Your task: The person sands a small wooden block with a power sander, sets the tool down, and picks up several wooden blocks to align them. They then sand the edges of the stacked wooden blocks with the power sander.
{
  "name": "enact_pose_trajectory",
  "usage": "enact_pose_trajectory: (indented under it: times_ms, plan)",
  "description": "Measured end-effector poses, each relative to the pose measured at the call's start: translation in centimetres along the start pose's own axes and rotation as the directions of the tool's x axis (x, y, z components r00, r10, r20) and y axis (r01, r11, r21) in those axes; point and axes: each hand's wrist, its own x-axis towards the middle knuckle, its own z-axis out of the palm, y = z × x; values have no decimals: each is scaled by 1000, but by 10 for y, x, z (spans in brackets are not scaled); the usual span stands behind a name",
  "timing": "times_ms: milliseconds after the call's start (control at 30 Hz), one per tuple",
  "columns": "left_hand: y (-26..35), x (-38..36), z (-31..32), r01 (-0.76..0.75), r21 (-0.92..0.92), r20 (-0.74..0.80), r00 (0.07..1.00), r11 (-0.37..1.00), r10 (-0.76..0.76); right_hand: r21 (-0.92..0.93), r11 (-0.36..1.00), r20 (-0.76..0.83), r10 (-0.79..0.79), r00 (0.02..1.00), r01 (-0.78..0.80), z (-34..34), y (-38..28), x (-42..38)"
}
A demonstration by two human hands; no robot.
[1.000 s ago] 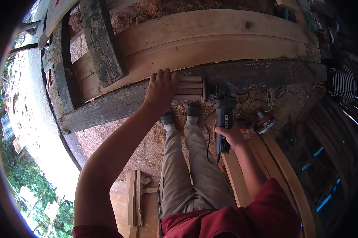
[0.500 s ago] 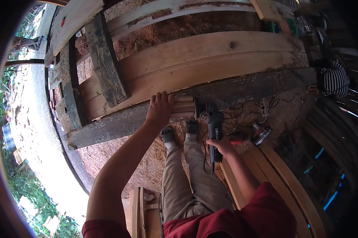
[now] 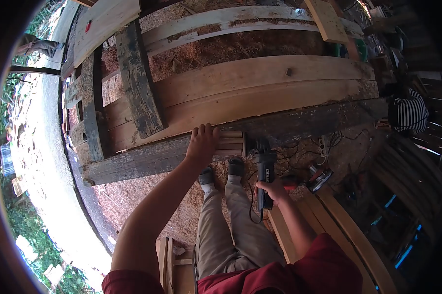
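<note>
My left hand is wrapped over the left end of a small slatted wooden piece, which rests at the edge of a dark weathered beam. My right hand grips the body of a black angle grinder. The grinder's head is up against the right end of the wooden piece; its disc is hard to make out. A cord hangs from the grinder's rear end.
Long light planks lie behind the beam, crossed at left by a dark board. A red and silver power tool and cables lie at right, near stacked boards. A striped cloth is at far right.
The whole view has shifted slightly, so the bench appears lower. Both hands keep their hold, and the grinder stays at the right end of the wooden piece.
</note>
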Motion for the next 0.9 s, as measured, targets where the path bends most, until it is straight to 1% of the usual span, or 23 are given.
enact_pose_trajectory:
  times_ms: [100, 200, 300, 400, 500, 533, 600, 667, 700, 800, 833, 900]
  plan:
    - [-1, -1, 0, -5, 25, -13, 1000, 1000, 6, -2, 999, 15, 34, 999, -34, -1, -2, -3]
    - [-1, -1, 1, -2, 46, -46, 999, 999, 4, 12, 996, -25, 90, 996, -90, 6, -9, -11]
    - [1, 0, -2, 9, 101, 15, 1000, 995, -11, -44, 998, -46, 40, 998, -42, 3, -2, -11]
    - [0, -1, 18, 35, 70, -50, 998, 997, -31, -35, 998, -48, 52, 997, -54, 3, 0, -12]
    - [2, -3, 14, 75, 57, -63, 996, 996, -71, -88, 995, -28, 49, 998, -51, -16, 14, -1]
    - [2, -4, 18, 82, 74, -104, 992, 994, -74, -101, 994, -27, 43, 999, -45, -16, 14, 0]
    - [2, -3, 25, 86, 112, -193, 979, 990, -63, -81, 992, -14, 91, 996, -92, -21, 12, 2]
    - [4, -2, 28, 114, 33, -174, 979, 993, -107, -51, 989, -14, 139, 990, -139, -33, 17, 8]
    - [6, 0, 29, 122, -5, -163, 979, 993, -121, -8, 994, -4, 107, 994, -107, -35, 18, 7]
    - [6, 3, 29, 143, -31, -122, 982, 989, -146, -12, 993, 12, 117, 993, -116, -29, 5, 2]
    - [6, 3, 29, 148, -38, -118, 981, 988, -152, -13, 992, -19, 126, 992, -127, -32, 6, 4]
    - [6, 6, 30, 151, -52, -112, 981, 987, -156, -30, 993, 19, 113, 993, -112, -33, 1, 1]
